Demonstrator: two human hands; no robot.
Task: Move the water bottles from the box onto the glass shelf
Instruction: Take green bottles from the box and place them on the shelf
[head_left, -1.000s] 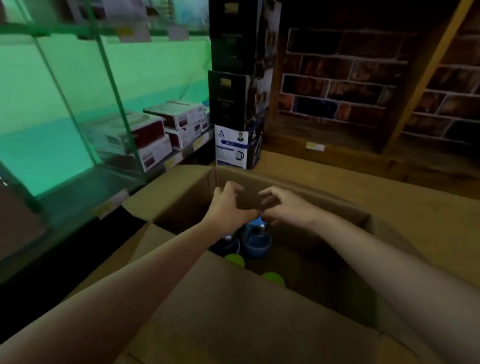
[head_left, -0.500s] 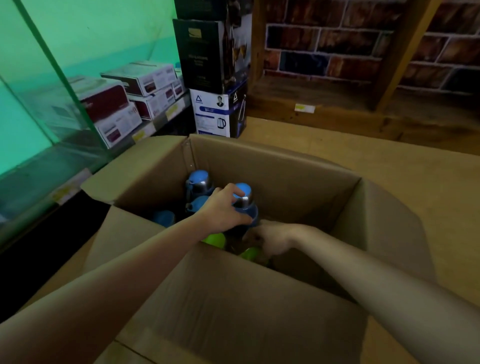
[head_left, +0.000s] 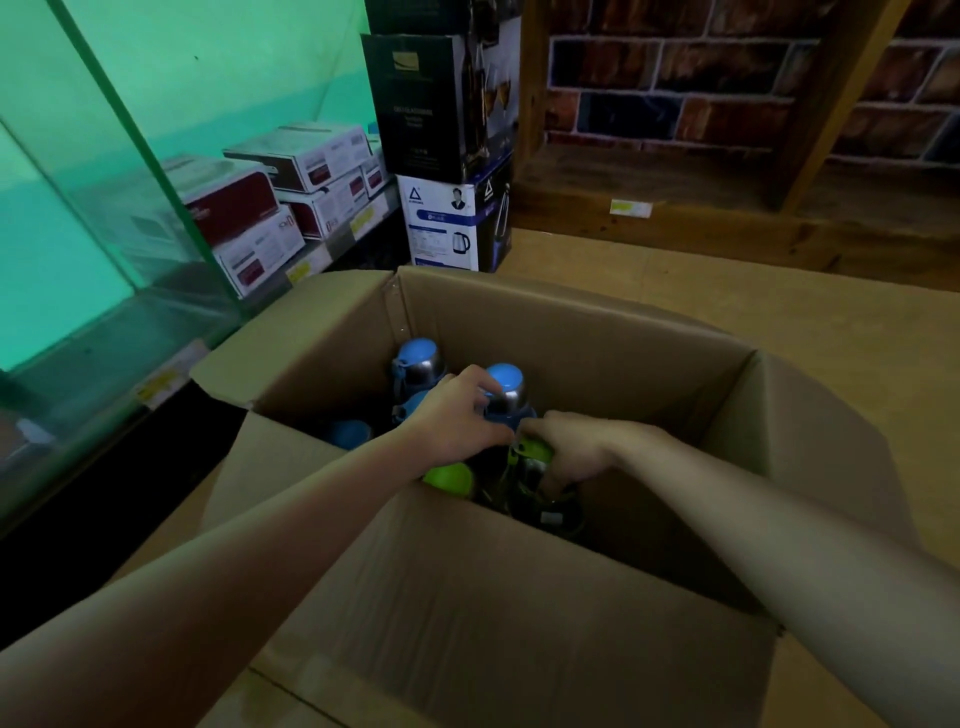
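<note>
An open cardboard box (head_left: 571, 332) stands on the floor in front of me with several water bottles upright inside. My left hand (head_left: 452, 421) grips the neck of a blue-capped steel bottle (head_left: 505, 387). Just to its right, my right hand (head_left: 571, 452) curls round a green-capped bottle (head_left: 535, 451) lower in the box. Another blue-capped bottle (head_left: 418, 358) stands behind, a further blue cap (head_left: 349, 432) shows at the left, and a second green cap (head_left: 449, 478) sits near the front wall. The glass shelf (head_left: 104, 332) runs along the left.
Red-and-white product boxes (head_left: 249, 228) lie on the glass shelf further back, with yellow price tags along its edge. A kettle box (head_left: 447, 223) and a black carton (head_left: 431, 104) are stacked beyond the cardboard box. A wooden shelf and brick wall stand at the right.
Both hands went from hovering over the box down into it. The left hand took hold of the blue-capped bottle, the right closed round the green-capped one. My view dropped closer.
</note>
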